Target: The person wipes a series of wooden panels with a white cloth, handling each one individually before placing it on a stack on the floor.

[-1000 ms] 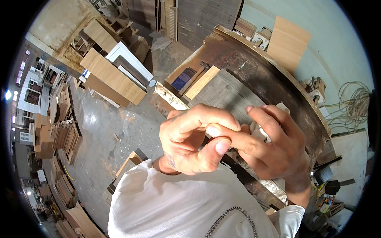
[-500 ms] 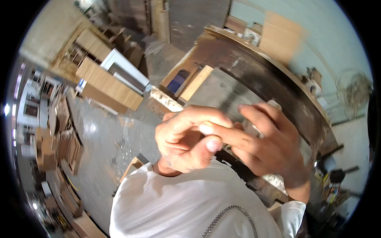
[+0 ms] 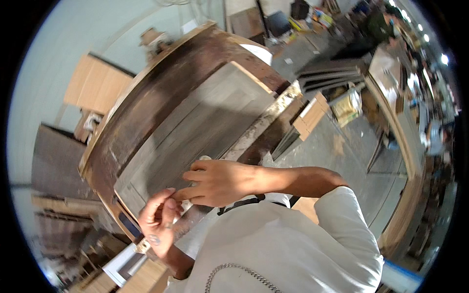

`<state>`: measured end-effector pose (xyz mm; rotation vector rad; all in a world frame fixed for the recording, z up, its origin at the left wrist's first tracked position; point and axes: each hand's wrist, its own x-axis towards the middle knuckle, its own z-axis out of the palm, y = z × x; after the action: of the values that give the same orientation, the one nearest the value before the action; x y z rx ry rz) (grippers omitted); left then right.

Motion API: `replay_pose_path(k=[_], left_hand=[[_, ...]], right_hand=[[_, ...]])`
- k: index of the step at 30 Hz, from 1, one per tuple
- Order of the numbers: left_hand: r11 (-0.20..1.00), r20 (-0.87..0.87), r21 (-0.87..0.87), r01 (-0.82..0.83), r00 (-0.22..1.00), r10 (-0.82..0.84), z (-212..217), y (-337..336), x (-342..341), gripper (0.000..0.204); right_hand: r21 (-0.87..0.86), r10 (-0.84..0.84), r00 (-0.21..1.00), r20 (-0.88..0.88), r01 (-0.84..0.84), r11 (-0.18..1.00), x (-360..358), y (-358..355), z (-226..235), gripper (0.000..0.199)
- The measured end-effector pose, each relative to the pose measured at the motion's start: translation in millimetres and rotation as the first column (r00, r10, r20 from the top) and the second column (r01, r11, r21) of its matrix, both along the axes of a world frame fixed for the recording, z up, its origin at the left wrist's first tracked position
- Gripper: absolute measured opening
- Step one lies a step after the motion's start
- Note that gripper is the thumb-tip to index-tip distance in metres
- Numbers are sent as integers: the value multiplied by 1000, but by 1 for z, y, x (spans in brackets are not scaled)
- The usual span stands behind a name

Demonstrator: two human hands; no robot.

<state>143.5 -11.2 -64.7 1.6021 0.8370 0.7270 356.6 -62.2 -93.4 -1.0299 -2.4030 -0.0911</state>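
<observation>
My left hand [image 3: 159, 222] is turned up at the lower left, thumb and fingers pinched together at the fingertips of my right hand. Whatever lies in that pinch is too small to make out. My right hand [image 3: 217, 183] reaches in from the right, back upward, its fingers curled and pointing left. A pale rounded object [image 3: 205, 157] peeks out past its knuckles; the hand hides most of it and its kind does not show. Below both hands, a grey wood-grain panel [image 3: 195, 132] lies flat on a brown, worn workbench [image 3: 178, 80].
A raised wooden edge [image 3: 141, 88] runs along the bench's far side. A light wood board [image 3: 93, 83] leans on the wall beyond. Stacked boards [image 3: 312, 115] stand right of the bench, near a yellowish sack [image 3: 347, 106]. More panels [image 3: 146, 276] stand at lower left.
My view has swung to the right, so the bench now lies ahead and to the left. Both hands have shifted left and lower, with the left one dropping away from beneath the right.
</observation>
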Motion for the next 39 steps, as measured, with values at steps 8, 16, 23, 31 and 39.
replay_pose_path(k=[8, 16, 23, 31, 39], left_hand=[[694, -165, 621, 366, 926, -340, 9, -39, 170, 30], [502, -215, 661, 558, 782, -585, 44, -79, 322, 28], [512, -224, 589, 626, 735, -640, 69, -85, 352, 15], [438, -314, 786, 436, 892, -326, 85, -91, 312, 19], [501, -117, 843, 196, 976, -185, 113, -112, 287, 21]], right_hand=[[-102, -314, 862, -398, 298, 949, 131, -116, -6, 36], [-66, -495, 761, -419, 519, 852, 252, -184, 26, 37], [224, -397, 871, -291, 465, 856, 296, -177, 33, 20], [251, -208, 915, -346, 304, 919, 292, -145, 62, 5], [412, -17, 975, -220, 109, 905, 276, -121, 83, 8]])
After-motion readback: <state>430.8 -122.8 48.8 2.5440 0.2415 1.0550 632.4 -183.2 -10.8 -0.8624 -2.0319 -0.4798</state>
